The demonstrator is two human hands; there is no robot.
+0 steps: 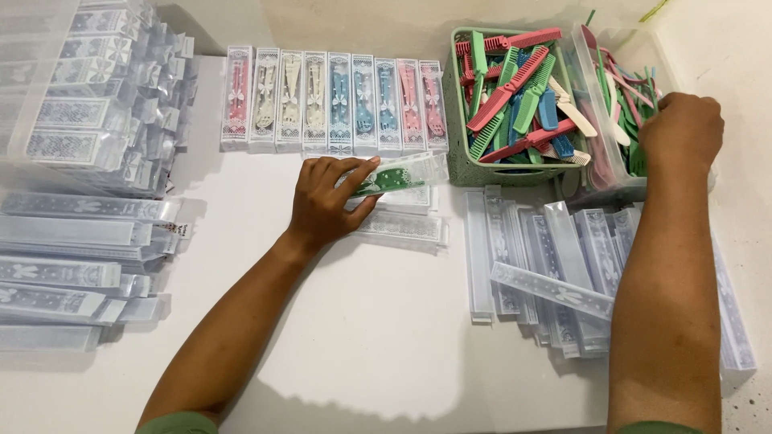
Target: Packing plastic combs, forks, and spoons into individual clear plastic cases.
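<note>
Left hand (326,201): fingers spread and curled over the near end of a clear plastic sleeve holding a green comb (394,178), palm down, pressing it flat against the white table (386,345). Sleeve lying crosswise, long axis toward 2 o'clock from the hand, on top of two or three empty sleeves (402,227) stacked just under it; likely pinned there so the slippery packet stays put.

Right hand (679,133): fingers bunched and dipped into the clear bin (599,137) of loose combs at 1 o'clock. Fingertips hidden by the back of the hand; cannot tell whether anything is pinched.

At 12 o'clock from the left hand: row of filled sleeves (334,100), side by side and touching, pink, cream, blue, pink, all standing the same way, apparently laid out as finished pieces.

At 1 o'clock, between the row and the clear bin: green basket (462,161) heaped with loose folding combs (515,96) in red, green, blue, near the right hand.

At 3 to 4 o'clock: pile of empty clear sleeves (555,273) fanned under the right forearm.

At 9 to 10 o'clock: stacks of flat sleeves (72,265) along the left edge, and a clear tub (32,80) packed with more, well apart from both hands.
</note>
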